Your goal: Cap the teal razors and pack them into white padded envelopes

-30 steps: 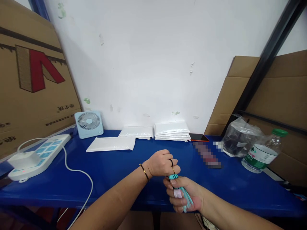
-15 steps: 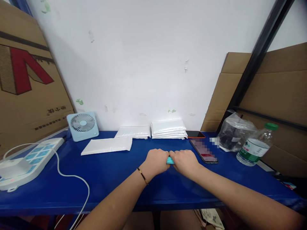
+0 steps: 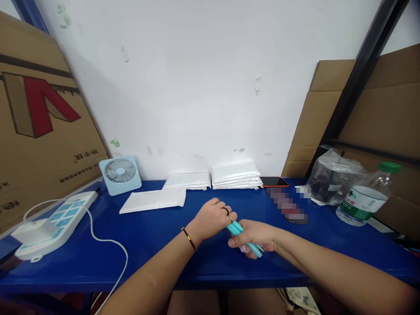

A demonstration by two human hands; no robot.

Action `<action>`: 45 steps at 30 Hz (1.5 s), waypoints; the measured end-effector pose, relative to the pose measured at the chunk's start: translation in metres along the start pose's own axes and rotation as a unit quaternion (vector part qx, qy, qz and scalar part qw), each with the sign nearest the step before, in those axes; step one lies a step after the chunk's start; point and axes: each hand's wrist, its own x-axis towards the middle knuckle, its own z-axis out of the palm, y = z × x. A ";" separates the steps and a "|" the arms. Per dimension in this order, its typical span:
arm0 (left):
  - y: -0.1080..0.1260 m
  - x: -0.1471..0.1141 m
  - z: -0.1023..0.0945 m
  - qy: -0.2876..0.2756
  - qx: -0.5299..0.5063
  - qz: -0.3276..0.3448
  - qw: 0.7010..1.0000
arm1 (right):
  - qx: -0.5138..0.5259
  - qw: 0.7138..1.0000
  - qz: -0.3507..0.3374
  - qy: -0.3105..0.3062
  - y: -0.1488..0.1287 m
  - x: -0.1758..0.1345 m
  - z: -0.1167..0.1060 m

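Jointly, our left hand (image 3: 215, 219) and right hand (image 3: 257, 234) grip a turquoise bundle (image 3: 253, 250), fingers (image 3: 229, 209) curled closed; stacked envelopes (image 3: 236, 174) lie at twelve o'clock.

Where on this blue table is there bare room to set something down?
Bare patches: between the white cable and left forearm; between the right forearm and bottle; along the front edge, between the forearms, nearer than the held turquoise bundle. Crowded: the back edge, with the fan, white packets and bagged item; the left end, with the power strip.
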 end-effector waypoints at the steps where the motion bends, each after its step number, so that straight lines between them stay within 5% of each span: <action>1: -0.007 -0.004 0.000 0.004 0.008 -0.044 0.999 | -0.033 0.999 -0.007 0.040 0.000 -0.001 -0.003; 3: -0.028 -0.021 0.005 0.016 0.043 -0.180 0.983 | -0.075 0.993 -0.022 0.092 -0.001 -0.006 -0.012; 6: -0.068 -0.060 0.021 -0.046 0.119 -0.375 0.918 | -0.091 0.988 -0.038 0.121 0.000 -0.016 -0.025; 8: -0.092 -0.085 0.029 -0.099 0.125 -0.446 0.881 | -0.101 0.986 -0.047 0.127 0.000 -0.022 -0.029; 12: -0.114 -0.099 0.019 -0.142 0.092 -0.427 0.888 | -0.142 0.980 -0.069 0.125 -0.005 -0.030 -0.033; 18: -0.081 -0.032 -0.021 -0.083 -0.027 -0.308 0.947 | -0.216 0.965 -0.075 0.129 -0.018 -0.042 -0.041; 23: -0.034 0.013 0.002 -0.159 -0.209 -0.209 0.942 | -0.256 0.950 -0.059 0.171 -0.010 -0.050 -0.058; 28: -0.018 -0.005 0.029 -0.267 -0.261 -0.161 0.914 | -0.299 0.927 -0.002 0.226 0.005 -0.057 -0.076; 31: -0.015 -0.019 0.029 -0.251 -0.279 -0.153 0.914 | -0.406 0.875 0.016 0.261 0.004 -0.059 -0.074; 36: -0.009 -0.018 0.018 -0.154 -0.267 -0.163 0.937 | -0.609 0.732 -0.030 0.304 -0.004 -0.057 -0.056; 45: -0.014 -0.012 0.007 -0.081 -0.314 -0.180 0.929 | -0.716 0.620 0.043 0.317 -0.009 -0.054 -0.052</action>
